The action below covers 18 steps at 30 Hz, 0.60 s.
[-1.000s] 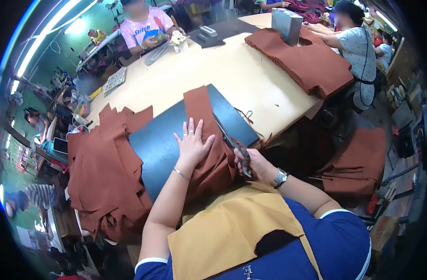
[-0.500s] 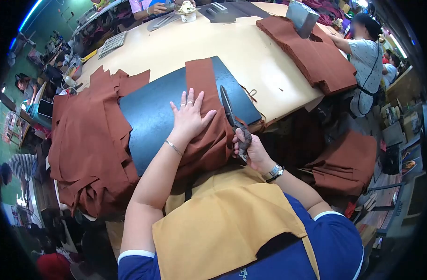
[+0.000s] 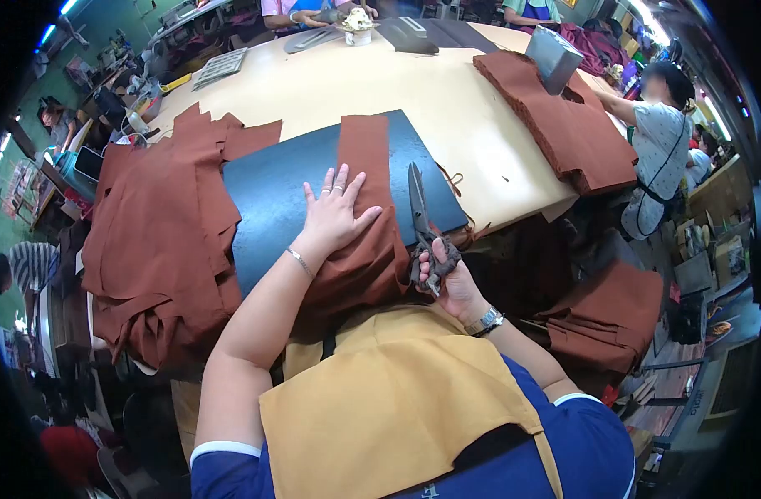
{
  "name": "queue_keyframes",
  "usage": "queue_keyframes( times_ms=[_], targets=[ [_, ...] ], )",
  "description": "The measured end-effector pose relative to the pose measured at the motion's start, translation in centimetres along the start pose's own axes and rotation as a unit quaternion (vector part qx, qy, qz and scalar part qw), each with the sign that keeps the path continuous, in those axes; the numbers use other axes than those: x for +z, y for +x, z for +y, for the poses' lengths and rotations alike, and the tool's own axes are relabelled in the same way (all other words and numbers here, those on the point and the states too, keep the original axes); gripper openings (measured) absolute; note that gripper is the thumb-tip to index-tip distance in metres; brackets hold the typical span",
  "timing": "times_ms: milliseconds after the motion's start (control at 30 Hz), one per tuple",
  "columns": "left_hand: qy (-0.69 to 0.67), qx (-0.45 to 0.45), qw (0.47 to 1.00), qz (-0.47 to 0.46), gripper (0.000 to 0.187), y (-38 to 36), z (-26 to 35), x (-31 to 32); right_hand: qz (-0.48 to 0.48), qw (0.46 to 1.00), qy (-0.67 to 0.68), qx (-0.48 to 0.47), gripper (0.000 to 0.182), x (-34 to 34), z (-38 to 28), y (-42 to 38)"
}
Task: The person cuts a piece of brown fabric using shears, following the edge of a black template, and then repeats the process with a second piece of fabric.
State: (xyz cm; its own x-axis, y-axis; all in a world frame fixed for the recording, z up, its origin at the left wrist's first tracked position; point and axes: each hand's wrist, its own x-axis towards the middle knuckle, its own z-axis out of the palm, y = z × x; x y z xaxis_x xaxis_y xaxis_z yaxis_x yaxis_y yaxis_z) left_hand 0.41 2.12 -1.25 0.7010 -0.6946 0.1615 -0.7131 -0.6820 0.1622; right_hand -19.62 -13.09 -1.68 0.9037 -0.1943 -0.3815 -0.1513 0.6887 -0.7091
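My left hand (image 3: 337, 212) lies flat with spread fingers, partly on a strip of rust-brown fabric (image 3: 364, 150) and partly on the dark blue board (image 3: 272, 183) under it. The fabric runs down over the board's near edge in folds toward my yellow apron. At the right of the strip, my right hand (image 3: 443, 274) is wrapped round the handles of large scissors (image 3: 419, 208). Their blades point away from me over the board and look closed or nearly so, beside the fabric and apart from it.
A big pile of rust-brown fabric (image 3: 156, 241) lies left of the board. Another stack (image 3: 555, 125), bearing a metal block (image 3: 553, 60), is at the table's right, near a person (image 3: 663, 141). More brown fabric (image 3: 605, 316) sits low at the right.
The view has shifted slightly. The fabric under my left hand lies straighter, and the scissors have turned a little more upright, slightly farther from the strip.
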Motion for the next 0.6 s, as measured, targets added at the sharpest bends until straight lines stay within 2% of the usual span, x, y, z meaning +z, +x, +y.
queue_keyframes(
  times_ms=[67,167,200,300,333,467,567,600],
  targets=[
    [0.029,0.002,0.999,-0.016,0.075,0.7,0.2,-0.7,-0.01,1.0,0.001,-0.001,0.039,-0.1,0.0,0.1],
    [0.109,-0.056,0.984,-0.126,0.074,5.0,2.3,-3.4,0.005,1.0,-0.009,0.027,0.039,-0.2,-0.2,0.2],
    [0.099,-0.059,0.984,-0.136,0.073,6.4,2.9,-3.7,0.003,1.0,-0.015,0.023,0.038,0.1,-0.1,0.0],
    [-0.07,-0.108,0.992,0.0,0.073,8.6,3.3,2.0,-0.005,0.999,0.015,0.043,0.037,0.3,-0.1,-0.1],
    [-0.01,-0.118,0.993,0.026,0.072,8.6,3.6,3.7,-0.018,0.998,0.027,0.05,0.037,0.0,0.0,-0.1],
    [-0.044,-0.03,0.999,0.007,0.053,7.4,2.6,3.2,-0.066,0.994,0.043,0.08,0.049,-3.0,-1.2,-1.1],
    [-0.076,0.067,0.994,-0.027,0.045,5.3,0.4,1.7,-0.097,0.989,0.033,0.111,0.063,-5.4,-3.0,-1.9],
    [-0.08,0.096,0.991,-0.042,0.044,4.1,0.0,0.9,-0.125,0.986,0.01,0.109,0.062,-6.3,-3.6,-1.8]
  ],
)
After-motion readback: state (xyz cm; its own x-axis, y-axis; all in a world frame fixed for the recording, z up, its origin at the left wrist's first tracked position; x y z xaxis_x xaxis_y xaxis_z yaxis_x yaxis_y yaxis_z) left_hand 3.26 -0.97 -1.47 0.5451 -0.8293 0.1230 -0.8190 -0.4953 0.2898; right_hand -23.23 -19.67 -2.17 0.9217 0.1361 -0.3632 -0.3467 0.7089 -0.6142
